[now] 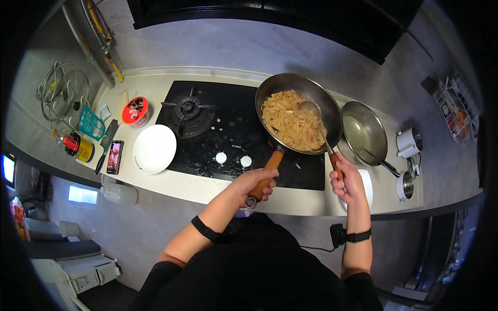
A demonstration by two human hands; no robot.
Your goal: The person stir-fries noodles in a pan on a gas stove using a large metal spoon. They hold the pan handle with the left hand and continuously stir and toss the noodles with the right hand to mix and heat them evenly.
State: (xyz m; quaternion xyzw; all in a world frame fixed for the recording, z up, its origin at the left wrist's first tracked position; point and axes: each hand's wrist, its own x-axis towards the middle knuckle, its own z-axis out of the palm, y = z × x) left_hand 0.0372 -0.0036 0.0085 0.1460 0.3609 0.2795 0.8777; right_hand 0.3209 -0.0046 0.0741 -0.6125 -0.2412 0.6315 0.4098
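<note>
My left hand (256,184) is closed round the wooden handle of a wok (334,105), which is over the right side of a black gas hob (237,128). Cooked shredded food, pale golden strips, fills the middle of the wok. My right hand (347,179) grips the wooden handle of a metal ladle (328,144); the ladle's bowl rests in the food on its right side. Just right of the wok, a steel pan (356,130) holds a pale liquid and another utensil with a black handle. A white dish (365,186) is partly hidden behind my right hand and forearm.
A white plate (155,149) lies left of the hob, near a red-lidded tub (135,111), a phone (114,157), a cleaver (108,138), a teal pouch (92,123) and a sauce bottle (81,148). Small white appliances (408,142) stand at the right. A dark hood (272,19) hangs above.
</note>
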